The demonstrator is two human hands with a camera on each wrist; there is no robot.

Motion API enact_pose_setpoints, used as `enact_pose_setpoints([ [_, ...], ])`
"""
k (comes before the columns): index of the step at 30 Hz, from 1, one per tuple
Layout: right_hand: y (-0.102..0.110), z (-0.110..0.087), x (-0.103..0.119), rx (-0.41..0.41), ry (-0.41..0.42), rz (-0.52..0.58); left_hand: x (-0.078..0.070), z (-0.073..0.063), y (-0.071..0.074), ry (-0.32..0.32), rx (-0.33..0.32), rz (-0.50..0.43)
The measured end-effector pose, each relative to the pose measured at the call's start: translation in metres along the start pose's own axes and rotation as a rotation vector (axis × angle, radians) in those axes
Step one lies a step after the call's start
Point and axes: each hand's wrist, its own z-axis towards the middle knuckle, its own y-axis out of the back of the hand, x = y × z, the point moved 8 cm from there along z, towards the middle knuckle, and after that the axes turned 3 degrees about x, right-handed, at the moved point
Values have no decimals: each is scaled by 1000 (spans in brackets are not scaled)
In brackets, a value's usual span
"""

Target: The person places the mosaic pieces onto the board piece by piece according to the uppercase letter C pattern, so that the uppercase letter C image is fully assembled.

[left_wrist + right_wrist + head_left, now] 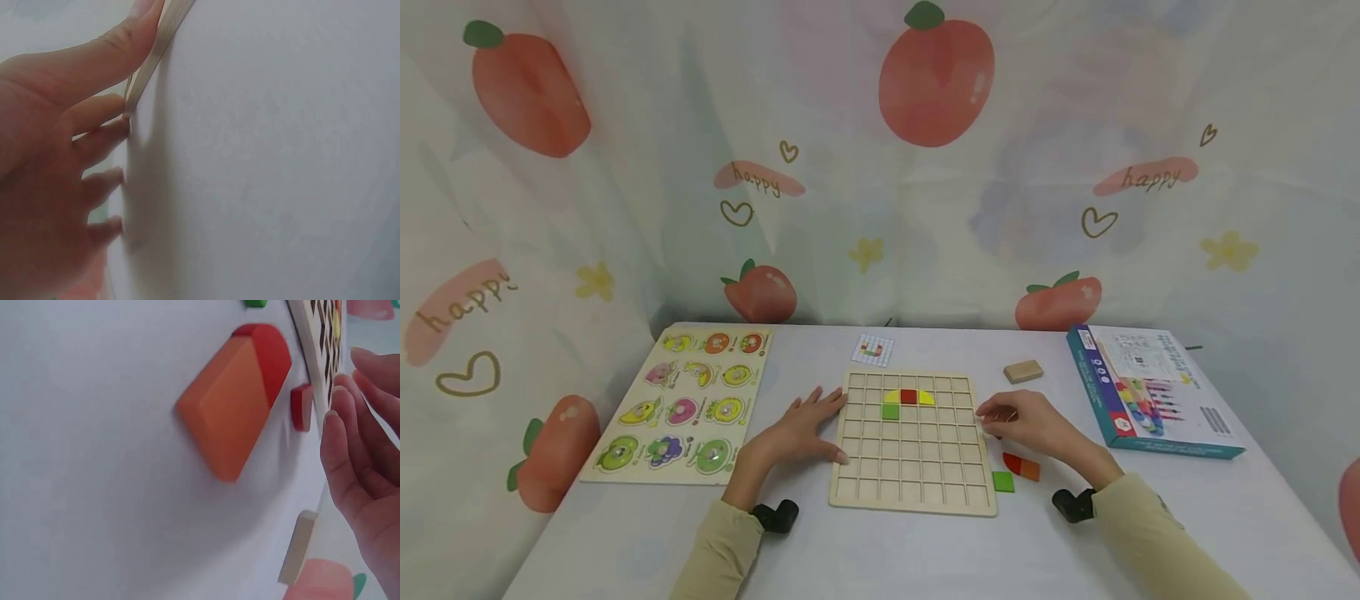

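A wooden grid board (917, 467) lies on the table, holding a red square (908, 397) between two yellow curved pieces (927, 398) and a green square (891, 412) below the left one. My left hand (797, 429) rests at the board's left edge, fingers spread and thumb against its side. Beside the right edge hovers my right hand (1026, 423), fingers loosely bent; nothing shows between them in the right wrist view. A small red block (301, 407) is near those fingertips. Closer to me lie a red curved piece (1012, 462), an orange piece (1030, 471) and a green square (1003, 482).
Behind the board is a small pattern card (872, 350). A plain wooden block (1023, 372) lies at the back right, left of a flat printed box (1165, 392). On the left lies a fruit picture board (688, 404). A patterned curtain (880, 208) hangs behind the table.
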Motion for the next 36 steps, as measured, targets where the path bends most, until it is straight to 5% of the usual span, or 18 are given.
enact_pose_setpoints([
  [9,9,-8,-13,-32,-24,-14,12,8,-6,4,-19,15],
  [30,2,-5,-27,-1,-135,-10,-5,-4,2,-11,7,-2],
  [36,1,-5,-24,-1,-104,48,-5,-3,2,-13,4,-11],
])
